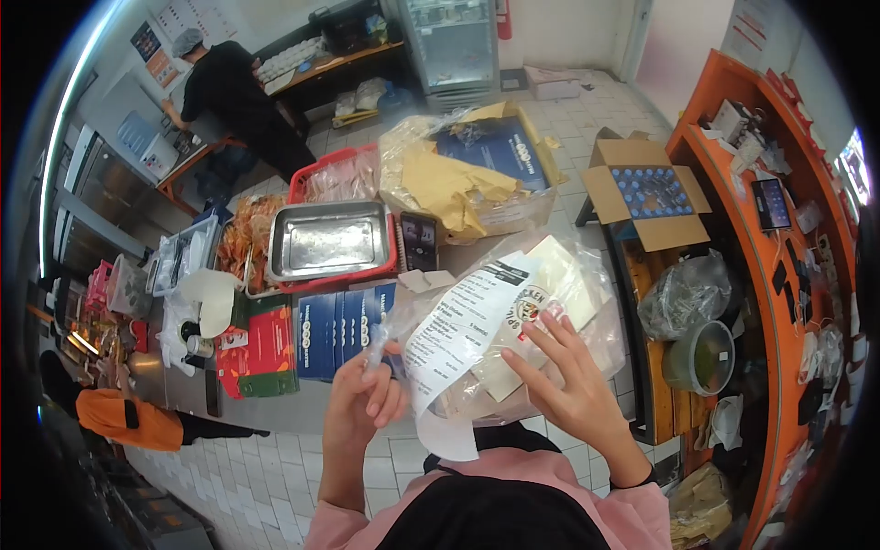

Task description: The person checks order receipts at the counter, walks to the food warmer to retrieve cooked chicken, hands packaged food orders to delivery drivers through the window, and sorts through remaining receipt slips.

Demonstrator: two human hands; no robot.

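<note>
- Pinching a twisted end of a clear plastic bag point(486, 380) in the left hand point(367, 396), with fingers curled inward and closed on the gathered plastic.
- Resting the right hand point(573, 380) on the opposite side of the bag, fingers spread well apart, close to a round printed logo point(529, 307).
- Lying over the bag at the near edge of the worktop point(188, 390): a long printed receipt point(463, 330), curling down blank at the lower end.
- Just past the bag, to the left: blue boxes point(344, 330) side by side, next to a red and green box point(257, 346).
- To the right, on a lower wooden bench point(667, 403): a clear tub point(701, 357) and, farther along, an open carton point(605, 197) full of blue-topped bottles point(653, 191); alongside, an orange shelf point(698, 105) bearing a tablet point(770, 203).
- Deeper on the worktop: a shiny metal tray point(330, 240) beside a dark-screened device point(418, 240), then torn brown paper point(467, 188) and a blue carton point(495, 147) in a large box.
- Far back: a person in black point(229, 96), turned away, and a glass-fronted fridge point(454, 46).
</note>
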